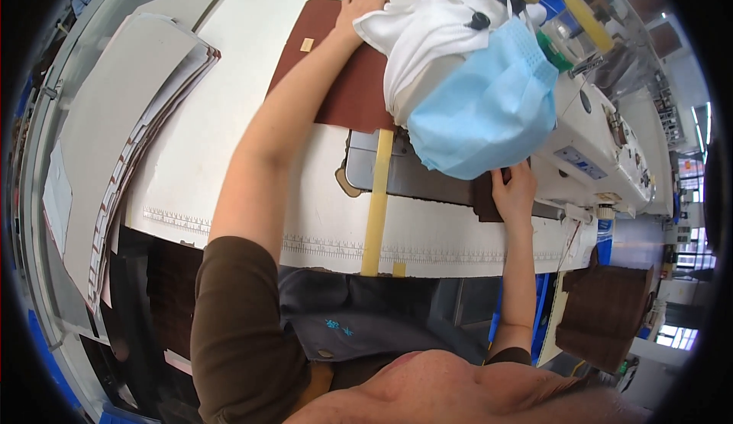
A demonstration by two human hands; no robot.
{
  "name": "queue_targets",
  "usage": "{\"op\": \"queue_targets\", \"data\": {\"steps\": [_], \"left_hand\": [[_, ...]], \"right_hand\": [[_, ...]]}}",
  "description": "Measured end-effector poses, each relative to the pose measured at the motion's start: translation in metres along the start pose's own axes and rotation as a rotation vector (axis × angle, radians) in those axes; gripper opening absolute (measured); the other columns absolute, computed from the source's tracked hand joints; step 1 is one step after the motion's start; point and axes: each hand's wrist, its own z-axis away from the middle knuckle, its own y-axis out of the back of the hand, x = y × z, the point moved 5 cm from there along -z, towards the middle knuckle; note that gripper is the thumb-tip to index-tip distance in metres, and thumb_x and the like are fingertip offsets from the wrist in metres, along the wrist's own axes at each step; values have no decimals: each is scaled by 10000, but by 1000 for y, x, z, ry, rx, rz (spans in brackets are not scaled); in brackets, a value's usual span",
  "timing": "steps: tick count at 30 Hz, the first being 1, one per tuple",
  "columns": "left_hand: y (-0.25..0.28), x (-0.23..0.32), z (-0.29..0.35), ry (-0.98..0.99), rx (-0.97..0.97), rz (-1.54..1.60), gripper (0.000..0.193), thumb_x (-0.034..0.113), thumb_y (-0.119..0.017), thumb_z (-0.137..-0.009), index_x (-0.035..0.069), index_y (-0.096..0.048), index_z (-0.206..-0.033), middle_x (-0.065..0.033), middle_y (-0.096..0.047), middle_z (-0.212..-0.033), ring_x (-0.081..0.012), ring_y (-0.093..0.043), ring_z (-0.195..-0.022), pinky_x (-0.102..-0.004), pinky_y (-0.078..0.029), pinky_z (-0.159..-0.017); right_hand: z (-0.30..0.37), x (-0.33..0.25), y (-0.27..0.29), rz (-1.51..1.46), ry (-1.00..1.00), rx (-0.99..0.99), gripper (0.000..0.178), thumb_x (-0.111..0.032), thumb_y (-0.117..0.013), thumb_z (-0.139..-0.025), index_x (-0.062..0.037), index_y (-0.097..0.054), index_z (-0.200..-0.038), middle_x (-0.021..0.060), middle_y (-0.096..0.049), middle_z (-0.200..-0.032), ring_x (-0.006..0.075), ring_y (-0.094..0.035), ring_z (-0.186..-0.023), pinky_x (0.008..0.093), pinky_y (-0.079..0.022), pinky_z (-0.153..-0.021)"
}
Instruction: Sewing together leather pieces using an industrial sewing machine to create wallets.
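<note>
1. Reaching left of the white sewing machine [603,145], laid the left hand [363,8], open with fingers loosely bent, on the far edge of a reddish-brown leather-like panel [336,80], probably to keep it from sliding.
2. Brought the right hand [515,191] just left of the machine, thumb and fingers bent at a dark brown piece [486,203]; could not tell grip from touch, with fingertips partly hidden.
3. Laid the panel flat, left of the machine, near edge by the yellow tape strip [374,210] crossing the metal bed plate [363,164], perhaps for alignment.
4. Draped a blue face mask [489,103] and white cloth [427,42] left of the machine, hiding whatever lay beneath.
5. Stacked grey sheets [126,111] far left of the machine, seemingly for working room.
</note>
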Motion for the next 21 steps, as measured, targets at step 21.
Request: {"op": "queue_targets", "data": {"steps": [21], "left_hand": [[319,63,250,560,357,260,374,163,-714,-821,-8,-593,-1130,-148,-502,-1259,-165,-506,-1078,-290,-439,-869]], "right_hand": [[104,-245,-57,-545,270,-676,268,-142,-622,-877,38,-587,-1072,224,-646,-798,357,-650,-701,375,-504,-578]]}}
